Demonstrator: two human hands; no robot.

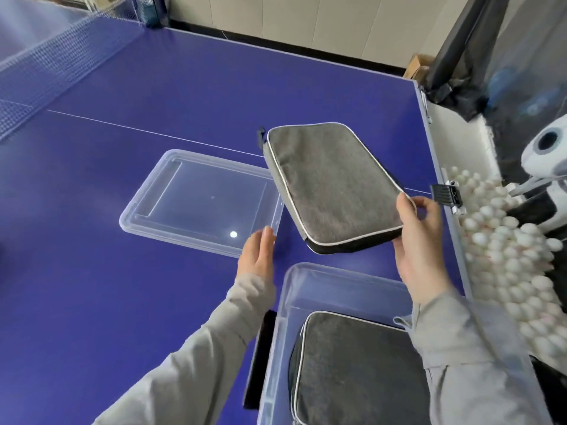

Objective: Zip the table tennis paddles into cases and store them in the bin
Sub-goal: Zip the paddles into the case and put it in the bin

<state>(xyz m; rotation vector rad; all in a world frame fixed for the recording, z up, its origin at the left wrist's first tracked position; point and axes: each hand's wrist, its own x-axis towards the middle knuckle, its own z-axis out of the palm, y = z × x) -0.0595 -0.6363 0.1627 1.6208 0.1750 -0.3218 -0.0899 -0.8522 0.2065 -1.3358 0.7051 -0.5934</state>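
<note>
A net (58, 56) crossed the far left of the blue tabletop (122, 286), and a thin white line (153, 134) ran from the left toward the centre. Just right of centre-left a clear plastic lid (196, 200) lay flat on the tabletop, a small bright spot of light on it. The left hand (257, 256) reached forward from a grey sleeve (199, 348), fingers straight and together, its fingertips at the lid's near right corner (whether they actually touched the rim could not be told); its grip was apart and held nothing.

Right of the lid a grey zipped case (331, 185) with pale piping hung tilted above the tabletop, its far left end overlapping the lid's right edge in the view. The right hand (420, 240) pinched the case's near right corner, thumb on top and fingers curled underneath, so its grip was clamped on the case.

Below both hands stood the clear bin (285, 302), open, with a second grey case (352, 369) lying flat inside it, partly hidden by the right sleeve (466, 348). A dark flat object (260, 360) stood against the bin's left wall. Beyond the tabletop's right edge, many white balls (506, 256) filled a tray beside a white machine (546, 154).
</note>
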